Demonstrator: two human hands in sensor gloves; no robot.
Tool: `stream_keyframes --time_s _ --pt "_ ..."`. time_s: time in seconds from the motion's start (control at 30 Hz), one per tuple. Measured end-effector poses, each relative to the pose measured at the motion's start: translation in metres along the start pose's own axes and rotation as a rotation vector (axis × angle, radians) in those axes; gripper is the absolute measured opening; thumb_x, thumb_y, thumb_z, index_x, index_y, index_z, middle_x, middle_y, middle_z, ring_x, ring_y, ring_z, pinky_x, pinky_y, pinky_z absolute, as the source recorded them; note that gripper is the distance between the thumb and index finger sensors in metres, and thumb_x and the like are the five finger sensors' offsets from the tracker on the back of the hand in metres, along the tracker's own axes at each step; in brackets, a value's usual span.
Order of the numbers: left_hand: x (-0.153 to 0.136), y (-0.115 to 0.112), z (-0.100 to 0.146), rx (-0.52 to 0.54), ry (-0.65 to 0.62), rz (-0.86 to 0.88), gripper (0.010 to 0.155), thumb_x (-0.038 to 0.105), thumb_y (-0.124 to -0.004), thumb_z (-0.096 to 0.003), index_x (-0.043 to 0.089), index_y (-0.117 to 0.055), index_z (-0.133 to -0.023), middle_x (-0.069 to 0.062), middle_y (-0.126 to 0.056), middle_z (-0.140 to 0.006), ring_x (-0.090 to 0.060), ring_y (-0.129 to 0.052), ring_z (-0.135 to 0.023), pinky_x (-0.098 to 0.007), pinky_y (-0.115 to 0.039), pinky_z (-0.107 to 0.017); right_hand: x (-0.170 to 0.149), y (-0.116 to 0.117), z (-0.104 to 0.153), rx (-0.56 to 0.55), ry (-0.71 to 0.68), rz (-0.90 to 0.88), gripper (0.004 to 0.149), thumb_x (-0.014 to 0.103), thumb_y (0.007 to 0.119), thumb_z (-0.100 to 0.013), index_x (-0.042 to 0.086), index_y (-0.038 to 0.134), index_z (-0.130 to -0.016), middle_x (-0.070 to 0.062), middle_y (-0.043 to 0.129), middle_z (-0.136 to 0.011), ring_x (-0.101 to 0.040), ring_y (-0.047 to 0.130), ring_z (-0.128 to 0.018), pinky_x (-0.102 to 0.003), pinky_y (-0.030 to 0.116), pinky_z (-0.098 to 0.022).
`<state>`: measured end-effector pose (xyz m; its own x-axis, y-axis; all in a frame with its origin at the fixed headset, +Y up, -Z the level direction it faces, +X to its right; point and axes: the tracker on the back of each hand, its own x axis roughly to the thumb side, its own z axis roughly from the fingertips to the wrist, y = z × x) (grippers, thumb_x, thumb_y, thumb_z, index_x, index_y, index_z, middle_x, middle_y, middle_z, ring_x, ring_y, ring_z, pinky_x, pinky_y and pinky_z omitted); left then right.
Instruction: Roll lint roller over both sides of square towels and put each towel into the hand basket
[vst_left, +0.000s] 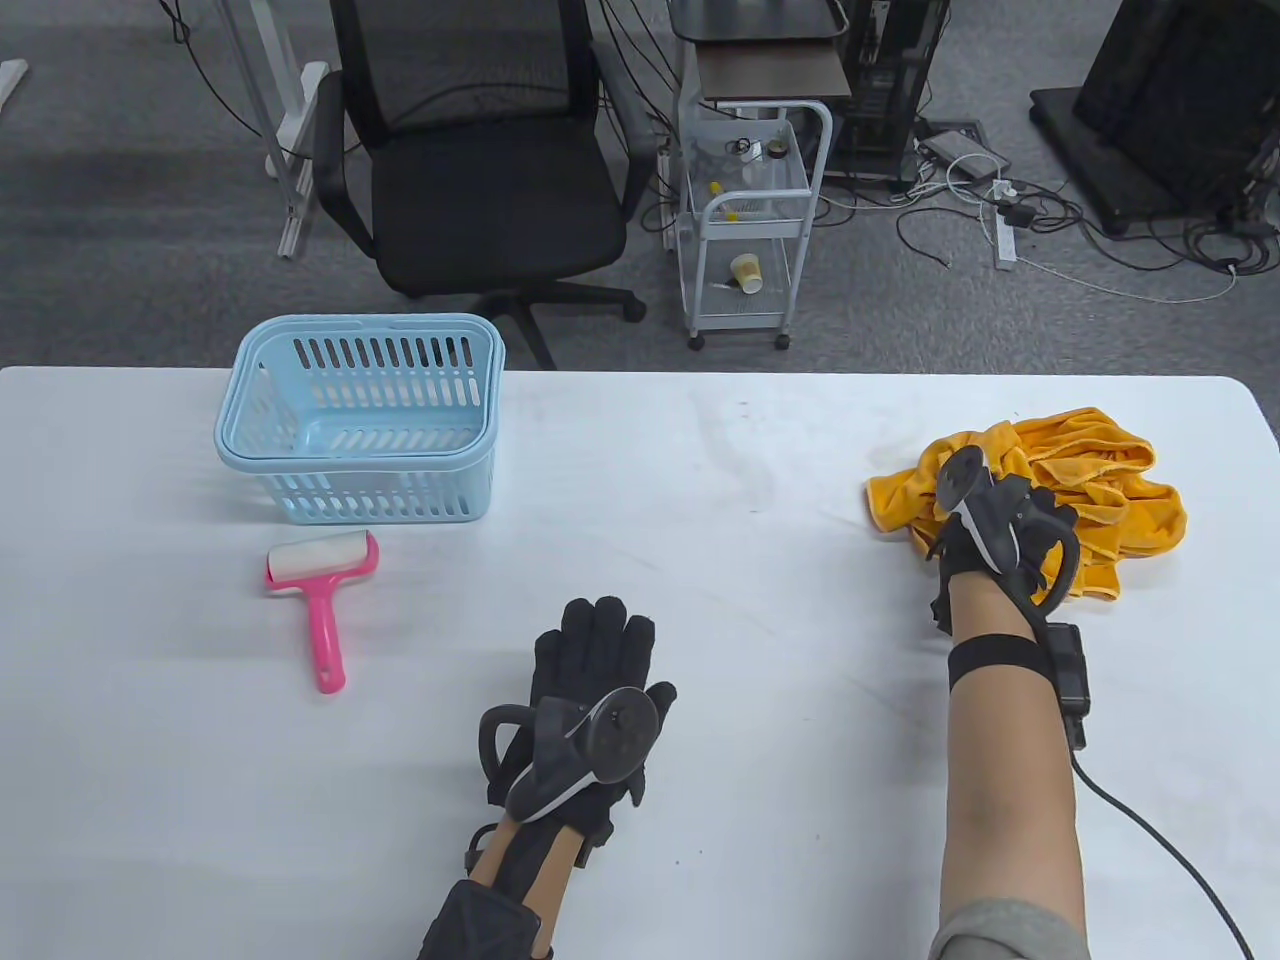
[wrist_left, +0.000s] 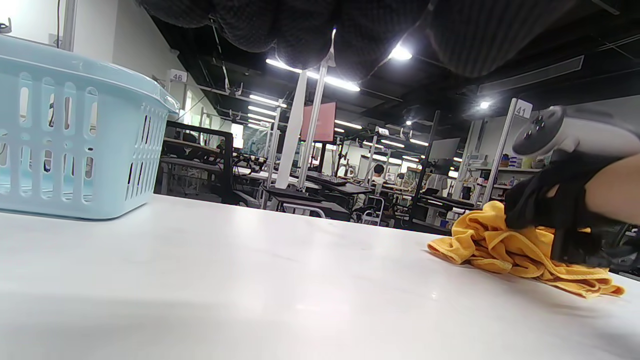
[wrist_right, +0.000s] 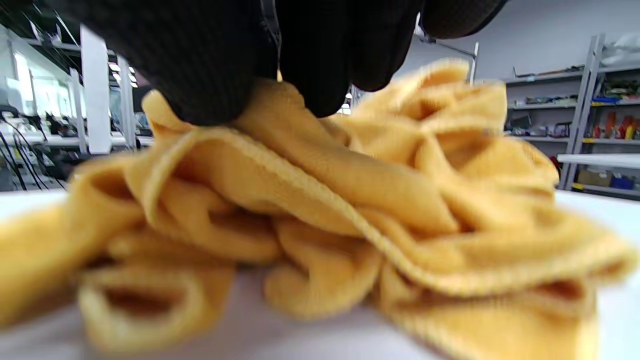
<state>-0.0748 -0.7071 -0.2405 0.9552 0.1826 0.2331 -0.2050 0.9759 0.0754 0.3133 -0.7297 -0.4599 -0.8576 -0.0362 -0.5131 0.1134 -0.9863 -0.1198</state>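
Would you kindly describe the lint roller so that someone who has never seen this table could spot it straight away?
Start at the white table and find the light blue hand basket near its far left edge. Just in front of the basket, on the person's side, lies the lint roller, flat on the tabletop and untouched by either hand. It is the only pink thing there, with a white roll head and a straight handle.

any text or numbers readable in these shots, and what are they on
"46" on a small white sign on a post behind the light blue hand basket, left wrist view.
"41" on a white sign atop a post near the right hand, same view.
Nothing legible on the basket, pink lint roller, orange towels or hand trackers; the background shelf items are too small and blurred.
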Motion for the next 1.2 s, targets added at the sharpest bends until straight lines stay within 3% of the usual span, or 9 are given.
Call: stream_keyframes --time_s 0.2,0.23,0.3,0.5,0.73,0.83,0.9,1.0,1.2 --pt "0.001 -0.002 -0.001 -0.009 -0.008 0.005 0.060 0.053 -0.063 -0.0514 0.027 -0.060 -0.106 -0.011 -0.047 -0.120 -0.043 -0.043 -0.110 -0.062 -0.044 -0.073 0.012 -0.089 0.020 -0.115 -0.144 -0.177 0.039 0.035 0.081 -0.052 0.023 0.073 -0.089 -0.011 0.078 -0.094 -0.042 0.069 -0.095 -0.066 0.055 -0.068" --pt "0.001 -0.003 -0.001 -0.011 -0.010 0.005 0.061 0.053 -0.063 -0.0515 0.027 -0.059 -0.106 -0.011 -0.047 -0.120 -0.044 -0.043 -0.110 -0.062 -0.044 -0.073 0.013 -0.094 0.022 -0.117 -0.160 -0.184 0.039 0.034 0.081 -0.052 0.022 0.073 -0.088 -0.010 0.082 -0.091 -0.041 0.073 -0.093 -0.066 0.055 -0.068" --pt "0.002 -0.005 -0.002 -0.021 -0.016 0.013 0.061 0.053 -0.063 -0.0515 0.027 -0.059 -0.106 -0.011 -0.047 -0.120 -0.044 -0.043 -0.110 -0.062 -0.044 -0.073 0.020 -0.122 0.042 -0.138 -0.264 -0.247 0.039 0.034 0.082 -0.052 0.020 0.074 -0.088 -0.010 0.086 -0.087 -0.040 0.079 -0.090 -0.067 0.056 -0.067" --pt "0.004 -0.010 -0.002 -0.049 -0.042 0.061 0.063 0.055 -0.064 -0.0508 0.027 -0.057 -0.107 -0.011 -0.047 -0.120 -0.045 -0.045 -0.110 -0.063 -0.045 -0.073 0.038 -0.163 0.103 -0.106 -0.494 -0.409 0.039 0.034 0.083 -0.051 0.016 0.077 -0.086 -0.010 0.093 -0.077 -0.039 0.088 -0.081 -0.067 0.060 -0.065" --pt "-0.002 -0.017 -0.006 -0.045 -0.013 0.053 0.080 0.058 -0.078 -0.0455 0.028 -0.041 -0.110 -0.011 -0.041 -0.122 -0.046 -0.051 -0.111 -0.066 -0.048 -0.075 0.057 -0.167 0.174 0.065 -0.698 -0.667 0.040 0.033 0.083 -0.051 0.014 0.078 -0.086 -0.011 0.094 -0.076 -0.039 0.089 -0.079 -0.067 0.061 -0.064" --pt "-0.013 -0.021 -0.009 -0.028 0.017 0.090 0.081 0.056 -0.083 -0.0440 0.029 -0.042 -0.109 -0.009 -0.049 -0.120 -0.042 -0.061 -0.109 -0.065 -0.053 -0.075 0.062 -0.163 0.194 0.143 -0.754 -0.777 0.040 0.033 0.083 -0.051 0.014 0.078 -0.087 -0.012 0.094 -0.076 -0.040 0.089 -0.079 -0.068 0.061 -0.064" --pt "-0.017 -0.022 -0.010 -0.039 -0.009 0.176 0.072 0.053 -0.085 -0.0451 0.033 -0.054 -0.107 -0.003 -0.062 -0.116 -0.036 -0.073 -0.106 -0.065 -0.055 -0.076 0.065 -0.158 0.202 0.191 -0.765 -0.843 0.040 0.033 0.083 -0.052 0.014 0.077 -0.087 -0.011 0.094 -0.076 -0.039 0.089 -0.079 -0.067 0.061 -0.064" --pt "-0.021 -0.021 -0.011 -0.019 0.013 0.266 0.041 0.045 -0.083 -0.0494 0.040 -0.072 -0.089 0.007 -0.081 -0.102 -0.028 -0.086 -0.095 -0.063 -0.059 -0.076 0.066 -0.146 0.207 0.230 -0.752 -0.888 0.040 0.033 0.084 -0.051 0.014 0.078 -0.086 -0.011 0.094 -0.075 -0.039 0.089 -0.078 -0.067 0.062 -0.064" --pt "-0.025 -0.021 -0.012 -0.138 -0.073 0.420 0.034 0.045 -0.078 -0.0519 0.036 -0.082 -0.084 0.004 -0.088 -0.095 -0.032 -0.090 -0.088 -0.067 -0.059 -0.073 0.058 -0.094 0.193 0.177 -0.603 -0.767 0.044 0.036 0.084 -0.051 0.016 0.075 -0.089 -0.010 0.090 -0.080 -0.039 0.084 -0.083 -0.066 0.060 -0.065"
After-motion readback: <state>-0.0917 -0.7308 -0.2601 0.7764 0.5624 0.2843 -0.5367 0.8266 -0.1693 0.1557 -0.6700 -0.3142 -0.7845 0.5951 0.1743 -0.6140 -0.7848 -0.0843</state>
